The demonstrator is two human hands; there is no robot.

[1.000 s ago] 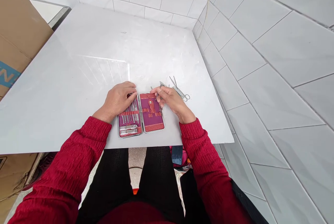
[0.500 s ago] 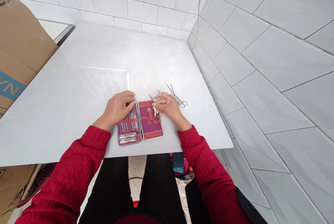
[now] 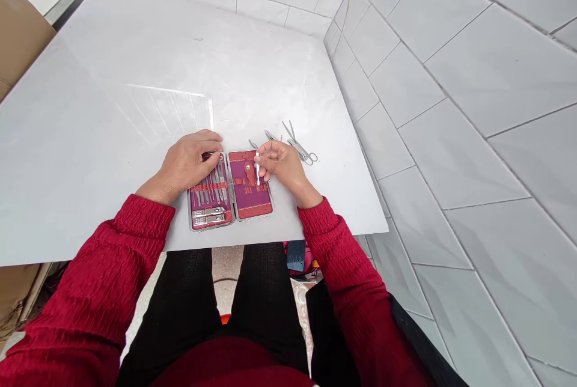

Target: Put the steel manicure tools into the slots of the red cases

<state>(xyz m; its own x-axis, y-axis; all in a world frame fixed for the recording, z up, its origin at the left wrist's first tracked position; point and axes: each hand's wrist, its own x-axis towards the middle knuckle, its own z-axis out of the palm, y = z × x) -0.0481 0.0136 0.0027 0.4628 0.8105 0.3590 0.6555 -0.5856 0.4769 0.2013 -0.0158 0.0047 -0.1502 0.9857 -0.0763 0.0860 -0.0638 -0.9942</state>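
A manicure case [image 3: 255, 211] with red trim and purple lining lies open flat near the table's front edge. Its left half holds a row of slim metal tools [image 3: 211, 191] under a red strap, with nail clippers [image 3: 208, 216] below them. My left hand [image 3: 184, 161] is closed on the far edge of that half, thumb over the tool tops. Above the right half, my right hand [image 3: 282, 167] pinches a thin silver manicure tool [image 3: 258, 175], upright with its lower end downward. A red leather piece [image 3: 249, 172] and several loops show in this half.
Just beyond my right hand, scissors [image 3: 298, 146] and other metal tools [image 3: 270, 135] lie on the white table [image 3: 252, 68]. Tiled walls [image 3: 442, 98] border the table at the back and right. A cardboard box [image 3: 22, 26] stands at the left.
The view has tilted down and shifted, so everything sits higher and further left. My right hand still holds the silver tool over the case's right half; my left hand stays at the case.
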